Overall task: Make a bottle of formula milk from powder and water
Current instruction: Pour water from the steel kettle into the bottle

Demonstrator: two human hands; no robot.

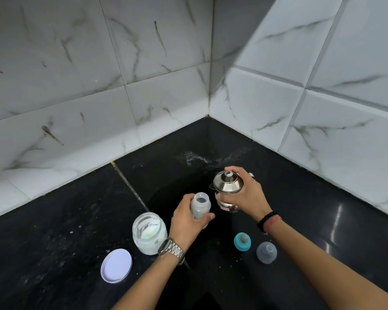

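My left hand (186, 222) grips a small open baby bottle (201, 205), held upright above the black counter (76, 231). Right beside it, my right hand (244, 195) holds a lidded steel jug (227, 191), fingers curled round its body and handle, its spout pointing toward the bottle's mouth. An open glass jar of white powder (148, 232) stands left of my left wrist. Its white lid (116, 265) lies flat in front of it. The bottle's teal teat ring (242, 241) and clear cap (266, 252) rest on the counter under my right forearm.
Marble-patterned wall tiles (99, 97) close the corner at the back and right. A wet or dusty smear (195, 158) marks the counter behind the jug. A grout seam (130, 189) runs diagonally across the counter.
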